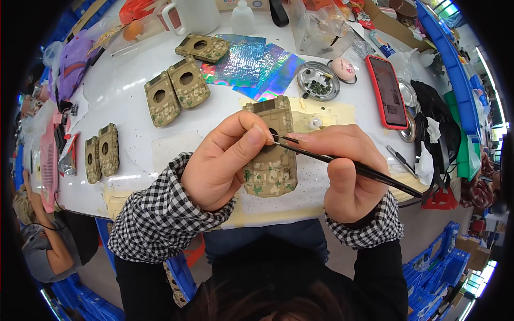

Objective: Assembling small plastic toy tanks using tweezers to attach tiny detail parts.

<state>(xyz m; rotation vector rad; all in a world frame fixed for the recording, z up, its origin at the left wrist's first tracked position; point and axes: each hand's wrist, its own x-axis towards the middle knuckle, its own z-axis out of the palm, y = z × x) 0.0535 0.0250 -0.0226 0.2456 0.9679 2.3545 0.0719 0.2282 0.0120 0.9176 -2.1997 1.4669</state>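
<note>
The left hand (219,166) pinches thumb to forefinger; what it grips, if anything, cannot be told. Beside it, by the near edge of the tabletop (126,131), 1 camouflage model hull (270,174) points near-to-far lengthwise; likely light, stiff, best held by its sides. The right hand (353,166) grasps black tweezers (369,172), tips leftward.

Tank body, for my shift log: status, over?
Right hand holds black tweezers. Left hand pinched near tips, contents unclear. Tank body below, left hand partly blocking.
</note>
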